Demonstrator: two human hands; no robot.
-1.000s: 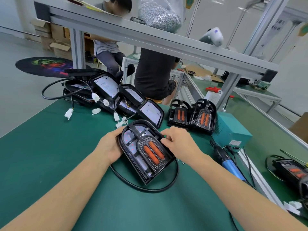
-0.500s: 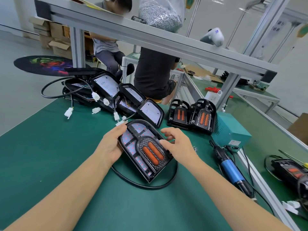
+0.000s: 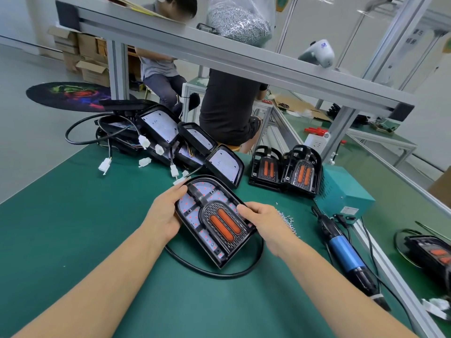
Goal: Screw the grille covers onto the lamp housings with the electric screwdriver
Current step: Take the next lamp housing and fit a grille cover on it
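You can't make out any writing here; the label on the teal box [image 3: 350, 211] is too small to read

The right edge cuts off a lamp [image 3: 433, 254].

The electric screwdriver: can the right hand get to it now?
Probably yes. The electric screwdriver lies free on the mat beside the right hand, nothing between; the hand must first release the lamp housing.

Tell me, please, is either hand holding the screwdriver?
No, the screwdriver lies on the mat while both hands grip the lamp housing.
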